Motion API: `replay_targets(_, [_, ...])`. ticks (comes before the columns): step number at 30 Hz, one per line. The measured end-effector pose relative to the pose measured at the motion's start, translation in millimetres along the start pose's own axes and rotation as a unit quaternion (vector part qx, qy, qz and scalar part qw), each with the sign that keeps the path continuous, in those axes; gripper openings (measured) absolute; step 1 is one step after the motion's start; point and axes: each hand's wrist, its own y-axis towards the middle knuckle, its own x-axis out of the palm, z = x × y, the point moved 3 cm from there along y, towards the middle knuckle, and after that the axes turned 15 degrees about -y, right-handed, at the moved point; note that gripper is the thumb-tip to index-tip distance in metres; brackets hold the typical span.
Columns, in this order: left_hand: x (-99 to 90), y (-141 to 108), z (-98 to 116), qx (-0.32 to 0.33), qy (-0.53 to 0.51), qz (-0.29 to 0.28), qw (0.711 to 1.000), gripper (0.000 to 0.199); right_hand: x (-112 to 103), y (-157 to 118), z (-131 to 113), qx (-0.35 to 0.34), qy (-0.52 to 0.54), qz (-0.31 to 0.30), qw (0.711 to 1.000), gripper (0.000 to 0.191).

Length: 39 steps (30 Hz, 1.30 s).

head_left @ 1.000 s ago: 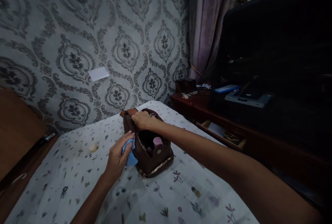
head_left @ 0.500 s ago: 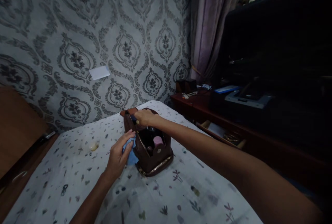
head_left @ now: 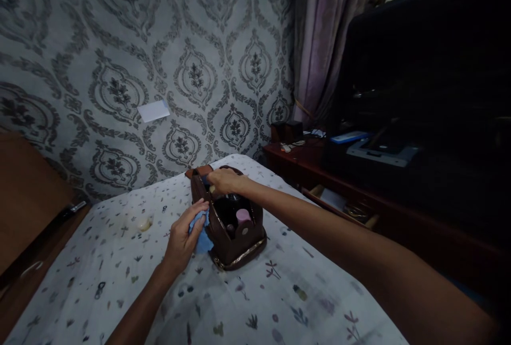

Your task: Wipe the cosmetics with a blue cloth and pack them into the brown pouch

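Note:
An unzipped brown bag (head_left: 235, 249) stands on the patterned white sheet (head_left: 151, 292). Inside it a pink-capped item (head_left: 243, 216) shows among dark contents. My left hand (head_left: 184, 233) is closed on a crumpled blue cloth (head_left: 203, 239) against the bag's left side. My right hand (head_left: 224, 181) reaches over the bag's far end, its fingers bent down into the opening. A bit of dark blue shows beside those fingers; what they grip, if anything, is hidden.
A small pale yellowish object (head_left: 144, 224) lies on the sheet at the left. Right of the bed, a dark red desk (head_left: 287, 159) has an open drawer (head_left: 333, 200). A large dark screen-like shape stands at the right. A brown board (head_left: 32, 196) is at the left.

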Motion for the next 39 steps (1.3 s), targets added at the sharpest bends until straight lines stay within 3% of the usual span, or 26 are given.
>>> replay_targets(11, [-1.3,1,1,0.004,-0.002,-0.008,1.0,0.032,-2,-4,1,0.033,0.033,0.043,0.998,0.04])
replay_targets(17, [-0.6,1,1,-0.01,-0.035,0.003,0.999,0.033,-2,-15,13,0.056,0.065,0.131,0.988,0.029])
replay_targets(20, [-1.7,0,4,-0.017,-0.049,0.021,0.998,0.034,-2,-28,7,0.066,0.081,0.188,0.977,0.026])
replay_targets(24, [-10.1,-7,4,-0.031,-0.043,0.062,0.997,0.036,3,-56,-26,0.046,0.099,0.242,0.964,0.025])
replay_targets(26, [-17.8,-11,0,-0.036,-0.034,0.081,0.996,0.037,10,-71,-52,-0.008,0.106,0.257,0.96,0.021])
replay_targets(28, [-27.4,-16,-7,-0.048,-0.028,0.097,0.994,0.037,14,-86,-78,-0.093,0.098,0.333,0.933,0.024])
replay_targets(31, [-43.5,-22,-24,-0.081,-0.015,0.121,0.989,0.038,23,-99,-105,-0.138,0.089,0.391,0.906,0.026])
replay_targets(34, [-59.0,-29,-42,-0.103,0.008,0.139,0.985,0.039,36,-98,-124,-0.174,0.106,0.381,0.902,0.025])
replay_targets(39, [-82.2,-42,-70,-0.139,0.056,0.178,0.973,0.038,66,-76,-150,-0.199,0.193,0.3,0.913,0.02])
